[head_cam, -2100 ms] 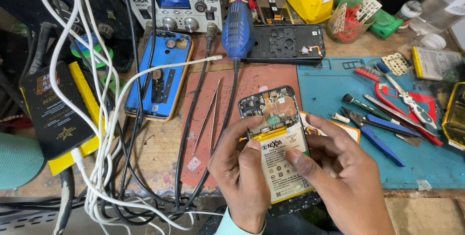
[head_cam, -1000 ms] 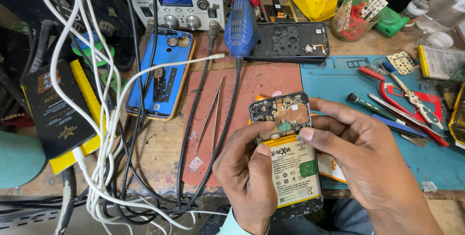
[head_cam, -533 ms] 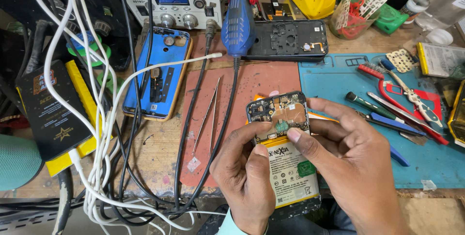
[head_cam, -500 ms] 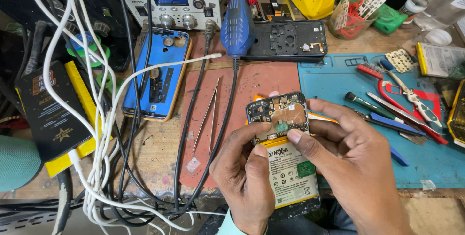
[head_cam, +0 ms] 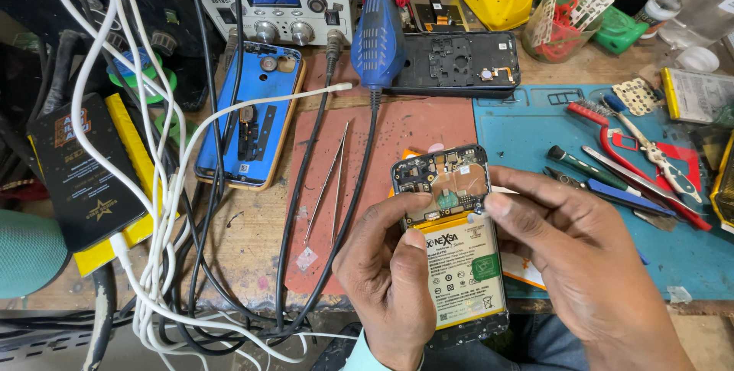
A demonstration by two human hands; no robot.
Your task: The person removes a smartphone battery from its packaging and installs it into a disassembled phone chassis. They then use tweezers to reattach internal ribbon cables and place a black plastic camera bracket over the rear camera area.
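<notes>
— Phone (head_cam: 451, 241), back off, sits above the desk's (head_cam: 252, 241) near edge, right of the tweezers (head_cam: 327, 183); our left hand (head_cam: 390, 279) and right hand (head_cam: 589, 264) clamp its sides.

— Light, stiff, but fragile, we'd say: we grip the frame edges, never the bare board or battery.

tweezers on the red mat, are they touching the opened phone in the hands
Apart. The head view shows bare red mat between the tweezers and the opened phone, which both hands hold further right.
</notes>
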